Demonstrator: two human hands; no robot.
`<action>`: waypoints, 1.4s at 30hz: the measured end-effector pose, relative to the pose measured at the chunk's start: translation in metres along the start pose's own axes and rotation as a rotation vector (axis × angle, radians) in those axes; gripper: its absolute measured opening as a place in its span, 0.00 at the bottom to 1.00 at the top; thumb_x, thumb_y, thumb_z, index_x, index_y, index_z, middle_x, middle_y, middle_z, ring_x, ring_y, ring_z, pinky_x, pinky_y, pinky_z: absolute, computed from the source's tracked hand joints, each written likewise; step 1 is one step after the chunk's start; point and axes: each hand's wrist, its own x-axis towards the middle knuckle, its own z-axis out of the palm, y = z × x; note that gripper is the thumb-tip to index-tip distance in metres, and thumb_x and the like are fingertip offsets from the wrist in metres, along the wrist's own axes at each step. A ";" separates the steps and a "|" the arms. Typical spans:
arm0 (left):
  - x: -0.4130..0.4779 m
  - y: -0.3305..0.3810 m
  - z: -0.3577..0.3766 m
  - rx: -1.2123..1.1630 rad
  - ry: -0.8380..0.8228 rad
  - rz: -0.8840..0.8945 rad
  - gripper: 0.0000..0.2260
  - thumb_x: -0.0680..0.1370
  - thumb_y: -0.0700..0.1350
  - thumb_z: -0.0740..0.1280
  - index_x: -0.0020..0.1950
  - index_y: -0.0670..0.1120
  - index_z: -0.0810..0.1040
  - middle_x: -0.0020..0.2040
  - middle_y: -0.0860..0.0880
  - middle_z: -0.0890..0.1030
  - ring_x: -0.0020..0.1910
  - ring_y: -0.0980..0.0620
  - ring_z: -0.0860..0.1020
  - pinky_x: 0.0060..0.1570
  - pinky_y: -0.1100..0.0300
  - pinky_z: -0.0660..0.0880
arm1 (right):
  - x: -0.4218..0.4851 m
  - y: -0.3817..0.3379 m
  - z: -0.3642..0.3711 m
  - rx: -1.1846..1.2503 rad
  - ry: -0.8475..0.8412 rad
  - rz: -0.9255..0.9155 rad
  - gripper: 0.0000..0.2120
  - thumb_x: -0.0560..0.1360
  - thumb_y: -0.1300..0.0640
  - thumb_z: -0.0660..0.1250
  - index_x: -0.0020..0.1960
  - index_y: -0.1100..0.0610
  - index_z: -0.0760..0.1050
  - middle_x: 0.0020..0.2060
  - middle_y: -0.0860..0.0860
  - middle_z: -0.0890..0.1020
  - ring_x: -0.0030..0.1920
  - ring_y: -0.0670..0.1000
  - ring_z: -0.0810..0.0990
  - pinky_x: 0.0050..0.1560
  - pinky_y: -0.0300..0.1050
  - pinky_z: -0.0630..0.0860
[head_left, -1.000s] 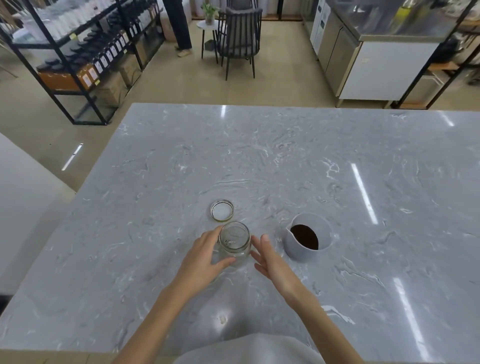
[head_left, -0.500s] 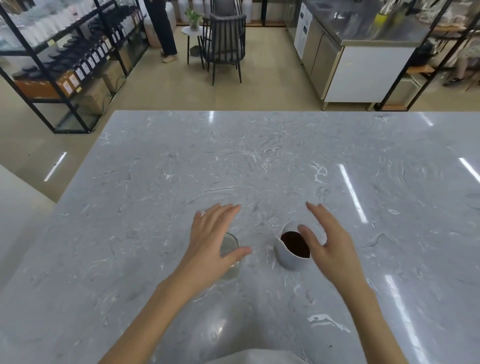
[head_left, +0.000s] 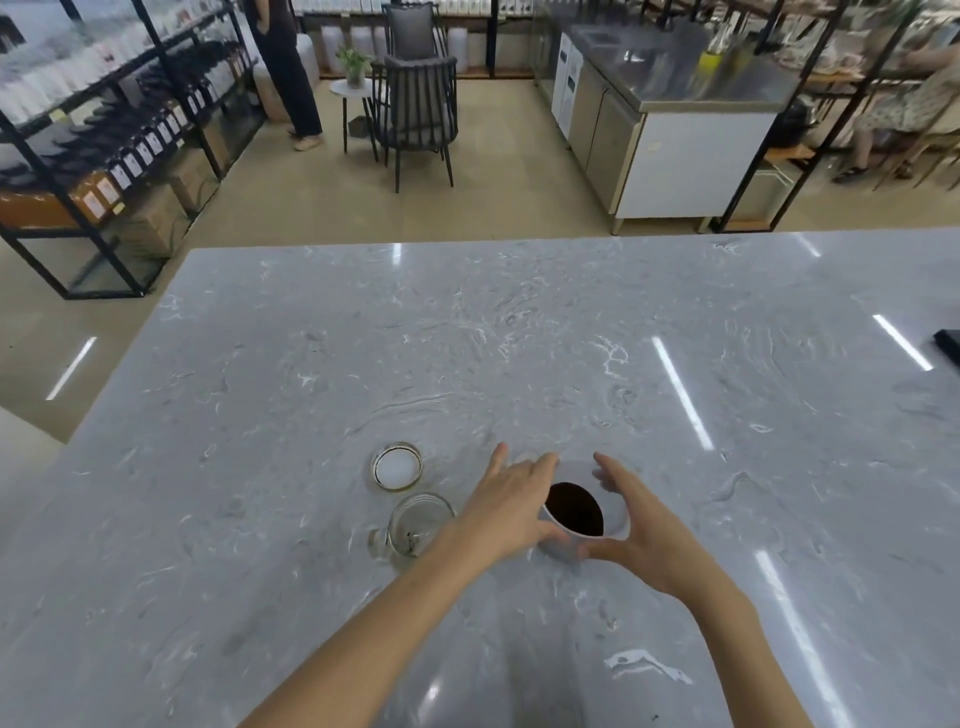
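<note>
A white cup (head_left: 562, 548) with dark brown contents stands on the grey marble table (head_left: 519, 353) near its front. My right hand (head_left: 641, 532) wraps round the cup's right side, thumb at the front and fingers curved along the far side. My left hand (head_left: 511, 506) touches the cup's left side with straight fingers. Just left of the cup stands a clear glass jar (head_left: 418, 525), uncovered and almost empty. Its round lid (head_left: 397, 466) lies flat on the table behind the jar.
A black object (head_left: 948, 347) pokes in at the table's right edge. Beyond the table are black shelving (head_left: 104, 156) on the left, a dark chair (head_left: 415, 98), a steel counter (head_left: 675, 104), and people standing and sitting.
My left hand has left the glass jar and moved right to the cup, uncovering the jar and lid. My right hand has lowered and closed round the cup's right side.
</note>
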 end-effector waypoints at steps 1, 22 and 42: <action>-0.001 -0.001 0.001 -0.021 0.006 -0.005 0.36 0.76 0.55 0.73 0.77 0.44 0.61 0.72 0.45 0.75 0.74 0.45 0.69 0.78 0.49 0.44 | 0.000 0.002 0.000 0.004 0.035 -0.009 0.51 0.64 0.44 0.81 0.78 0.43 0.54 0.71 0.39 0.68 0.69 0.41 0.67 0.68 0.42 0.66; -0.012 0.007 0.000 -0.450 0.171 0.004 0.30 0.76 0.43 0.76 0.72 0.57 0.64 0.68 0.55 0.75 0.65 0.56 0.74 0.59 0.67 0.68 | -0.017 -0.015 -0.003 -0.044 0.291 -0.164 0.48 0.58 0.37 0.81 0.70 0.36 0.58 0.61 0.27 0.66 0.60 0.30 0.67 0.63 0.34 0.67; -0.006 -0.010 0.009 -0.264 -0.125 -0.084 0.39 0.79 0.48 0.71 0.82 0.51 0.49 0.80 0.48 0.62 0.77 0.48 0.63 0.69 0.57 0.63 | -0.002 -0.010 0.009 -0.061 0.001 -0.034 0.62 0.58 0.29 0.75 0.79 0.45 0.42 0.74 0.42 0.59 0.71 0.43 0.61 0.69 0.40 0.63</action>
